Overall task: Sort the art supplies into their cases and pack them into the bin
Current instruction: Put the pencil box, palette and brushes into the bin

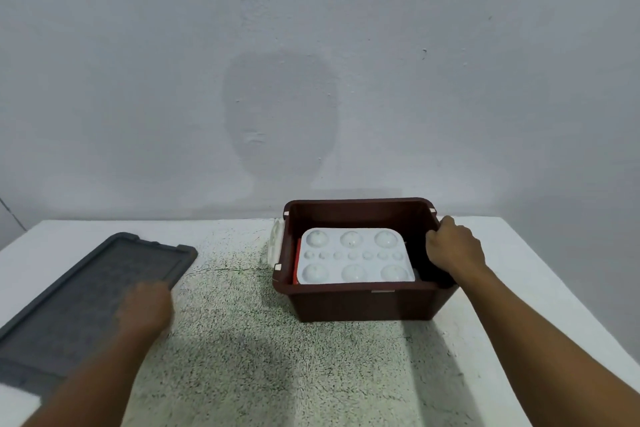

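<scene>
A dark red bin point(360, 302) stands on the table right of centre. Inside it lies a white paint palette point(355, 256) with round wells, on top of something red at its left edge. My right hand point(453, 248) grips the bin's right rim, fingers curled over it. A flat grey lid point(86, 295) lies on the table at the left. My left hand point(145, 308) is blurred at the lid's near right edge; whether it holds the lid cannot be told.
A speckled green-white mat point(242, 340) covers the middle of the white table point(540, 288). A white latch point(275, 241) hangs on the bin's left side. A plain wall rises right behind the table's far edge.
</scene>
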